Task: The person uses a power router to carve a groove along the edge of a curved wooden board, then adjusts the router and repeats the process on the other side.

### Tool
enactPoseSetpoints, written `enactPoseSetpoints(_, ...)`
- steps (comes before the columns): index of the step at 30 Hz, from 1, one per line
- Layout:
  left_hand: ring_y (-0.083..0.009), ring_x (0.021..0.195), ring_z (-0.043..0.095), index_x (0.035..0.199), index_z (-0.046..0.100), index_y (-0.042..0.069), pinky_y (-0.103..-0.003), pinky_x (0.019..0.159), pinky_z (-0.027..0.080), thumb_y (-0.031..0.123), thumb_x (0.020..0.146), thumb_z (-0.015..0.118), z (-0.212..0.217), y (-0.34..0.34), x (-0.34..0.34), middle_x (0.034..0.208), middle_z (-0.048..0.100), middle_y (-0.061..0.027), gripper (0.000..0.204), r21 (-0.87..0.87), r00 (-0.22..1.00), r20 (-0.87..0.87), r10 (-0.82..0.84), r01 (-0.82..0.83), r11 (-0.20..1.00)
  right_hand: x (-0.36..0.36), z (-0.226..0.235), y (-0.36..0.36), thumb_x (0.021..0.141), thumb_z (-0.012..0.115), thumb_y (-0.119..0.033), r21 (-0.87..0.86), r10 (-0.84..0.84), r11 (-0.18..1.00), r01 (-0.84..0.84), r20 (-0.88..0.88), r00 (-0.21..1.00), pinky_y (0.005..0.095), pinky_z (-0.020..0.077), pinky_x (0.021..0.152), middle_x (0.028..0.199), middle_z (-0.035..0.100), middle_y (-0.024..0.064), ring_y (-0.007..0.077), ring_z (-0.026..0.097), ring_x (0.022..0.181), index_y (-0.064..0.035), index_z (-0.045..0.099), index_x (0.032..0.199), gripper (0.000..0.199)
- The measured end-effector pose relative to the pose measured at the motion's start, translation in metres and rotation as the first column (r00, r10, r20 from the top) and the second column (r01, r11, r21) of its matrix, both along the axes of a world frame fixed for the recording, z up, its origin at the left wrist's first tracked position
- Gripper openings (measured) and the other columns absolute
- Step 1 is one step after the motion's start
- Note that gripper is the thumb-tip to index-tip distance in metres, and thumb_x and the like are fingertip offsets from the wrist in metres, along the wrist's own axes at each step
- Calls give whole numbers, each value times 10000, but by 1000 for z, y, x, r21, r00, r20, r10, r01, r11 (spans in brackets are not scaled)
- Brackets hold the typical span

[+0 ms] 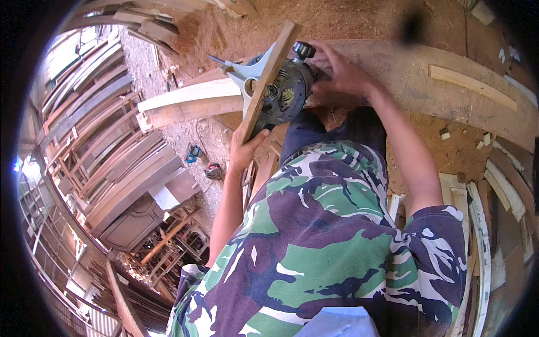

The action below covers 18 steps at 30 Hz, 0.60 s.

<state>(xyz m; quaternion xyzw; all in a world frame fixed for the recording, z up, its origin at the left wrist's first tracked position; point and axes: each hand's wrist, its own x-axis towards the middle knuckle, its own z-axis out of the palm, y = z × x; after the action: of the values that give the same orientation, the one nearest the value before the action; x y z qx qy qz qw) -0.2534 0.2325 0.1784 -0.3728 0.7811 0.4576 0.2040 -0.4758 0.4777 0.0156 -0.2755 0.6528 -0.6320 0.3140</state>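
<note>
Over a long plank (401, 76), a power tool (281, 115) tilts, its round housing (301, 76) open on a yellowish ribbed part (288, 96), a wooden strip (274, 67) lying across it. The left hand (243, 151), arm stretched forward, clasps the strip's near end; the right hand (345, 73), elbow bent, curls beside the tool, its grip unclear from here.

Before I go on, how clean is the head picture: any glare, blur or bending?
Head view: glare whites out the upper-left edge, and the pale beam is nearly washed out; a dark, blurred spot sits at upper right, its cause unclear; the right hand looks slightly soft, the tool clearer; the fisheye bends edges near the black rim.
</note>
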Motion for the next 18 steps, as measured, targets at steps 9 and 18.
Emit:
enactPoseSetpoints(9, -103, 971, 581, 1336, 671, -5, -270, 867, 485, 137, 913, 823, -12, -26, -6, 1075, 683, 3, 471, 59, 994, -92, -66, 71, 996, -69, 14, -31, 1076, 541, -388, 337, 158, 937, -89, -185, 970, 436, 541, 944, 1251, 715, 156, 326, 711, 1091, -118, 667, 1295, 370)
enactPoseSetpoints(18, -59, 870, 545, 1189, 709, 29, -246, 789, 476, 110, 895, 828, -35, -45, -21, 939, 637, 76, 327, 161, 994, -93, -58, 72, 984, -58, -19, -34, 1059, 572, -368, 548, 278, 836, -21, -390, 878, 458, 481, 1088, 1326, 679, 176, 365, 639, 1250, -96, 602, 1403, 439)
